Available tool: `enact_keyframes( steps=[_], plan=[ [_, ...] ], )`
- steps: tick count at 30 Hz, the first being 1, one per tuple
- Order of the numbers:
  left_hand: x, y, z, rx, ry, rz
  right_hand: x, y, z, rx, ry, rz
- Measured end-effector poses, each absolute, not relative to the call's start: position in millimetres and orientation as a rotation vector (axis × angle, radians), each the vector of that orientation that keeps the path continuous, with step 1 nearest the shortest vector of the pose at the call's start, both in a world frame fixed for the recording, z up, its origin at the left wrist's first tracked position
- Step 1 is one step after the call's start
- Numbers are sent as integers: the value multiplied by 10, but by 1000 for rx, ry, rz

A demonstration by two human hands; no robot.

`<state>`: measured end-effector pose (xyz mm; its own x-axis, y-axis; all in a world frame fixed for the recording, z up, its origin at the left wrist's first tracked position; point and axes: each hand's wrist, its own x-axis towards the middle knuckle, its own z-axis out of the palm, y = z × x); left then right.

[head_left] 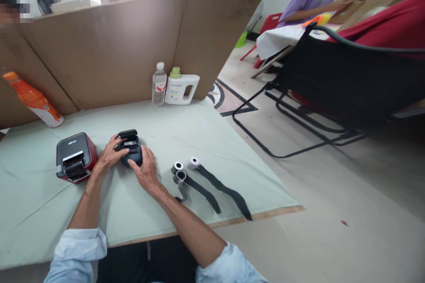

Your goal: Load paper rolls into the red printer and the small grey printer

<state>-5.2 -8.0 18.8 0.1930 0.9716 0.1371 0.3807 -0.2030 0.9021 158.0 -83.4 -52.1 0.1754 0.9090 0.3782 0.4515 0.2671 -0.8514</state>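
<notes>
Head view: the left hand (111,154) and the right hand (148,171), both half-curled, grip opposite sides of a small dark machine (134,156), its lid (128,133) raised, between a red-and-black box (75,150) and rolls (192,164) trailing dark strips (229,191) on pale green cloth (133,219).

Table (279,213), pale green cloth (133,203) over top, orange bottle (35,101) at rear left, clear bottle (159,88) beside white jug (174,91) at rear, red-and-black box (76,152) at left, small dark device (133,154), cloth contact unclear, three rolls (190,164) to its right, black strips (229,191) trailing.
</notes>
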Motion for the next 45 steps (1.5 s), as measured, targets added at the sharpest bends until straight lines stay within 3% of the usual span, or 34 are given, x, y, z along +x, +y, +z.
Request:
enact_keyframes(
  steps=[5, 12, 18, 36, 45],
  plan=[
    [-142, -122, 255, 1884, 1250, 780, 1568, -816, -516, -1351, -1436, 531],
    [-55, -58, 272, 2024, 1327, 976, 1562, -799, -503, -1348, -1431, 522],
    [53, 43, 291, 1797, 1428, 1101, 1557, -794, -497, -1371, -1455, 513],
    [26, 277, 138, 1840, 1532, 1102, 1552, -784, -461, -1349, -1440, 511],
    [94, 11, 387, 2002, 1514, 1176, 1567, -789, -307, -1365, -1430, 564]
  ],
)
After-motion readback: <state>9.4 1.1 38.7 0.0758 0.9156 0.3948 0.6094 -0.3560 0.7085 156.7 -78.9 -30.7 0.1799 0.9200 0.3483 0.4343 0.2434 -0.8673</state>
